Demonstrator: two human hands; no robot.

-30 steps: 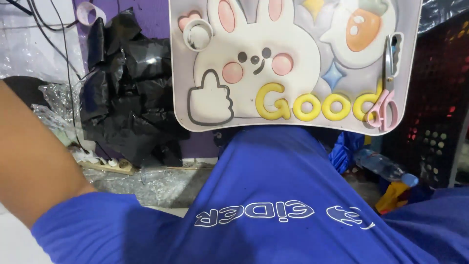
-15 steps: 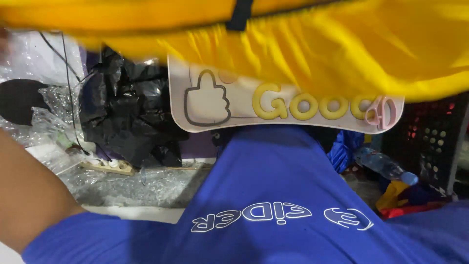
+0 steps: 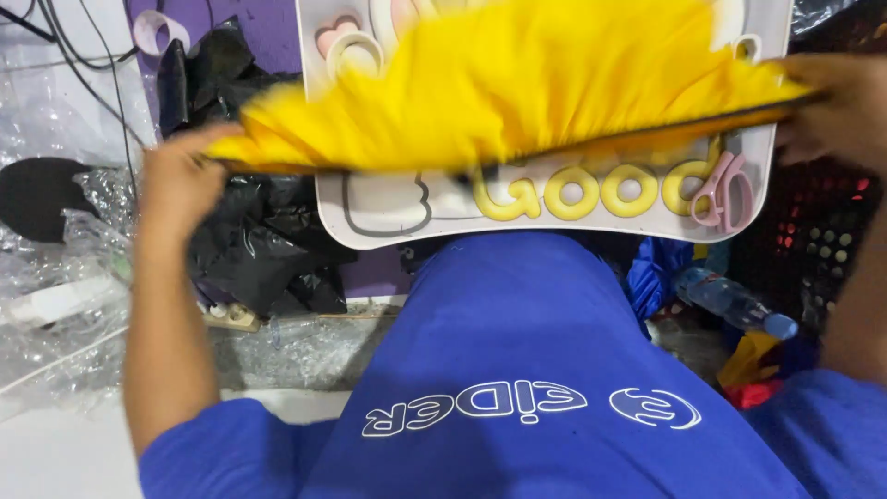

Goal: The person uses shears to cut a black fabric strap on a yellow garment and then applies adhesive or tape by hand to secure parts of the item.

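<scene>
Between the two hands, head view: yellow cloth (image 3: 517,88) stretched out flat, blurred, with a dark edge or strap running along its near side. Left hand (image 3: 177,176) pinches the left corner, fingers closed on the fabric. Right hand (image 3: 832,106) clamps the right end, also closed on it. Hands are well apart, so the cloth is pulled taut and spread wide rather than hanging; looks like the spread is what keeps it open.

Behind and just below the cloth: white plastic board (image 3: 388,208) with raised cartoon shapes, a thumbs-up outline and chunky yellow letters along its lower part. Cloth covers most of its upper half. A pink clip or scissor-like piece (image 3: 725,189) hangs at the board's lower right, under the right hand; can't tell exactly what it is.

Below the hands, close to the camera: blue shirt (image 3: 536,370) of the person, white print across it, fills the lower middle. Both forearms rise from it to the cloth.

Beside the left hand: crumpled black plastic bags (image 3: 268,249) against a purple backing, clear plastic wrap (image 3: 74,277) further left, a black round object (image 3: 37,196) at the far edge.

Below the right hand: clear plastic bottle with blue cap (image 3: 735,305) lying tilted among blue, yellow and red scraps. Dark crate-like grid behind it, detail too dim to read.
</scene>
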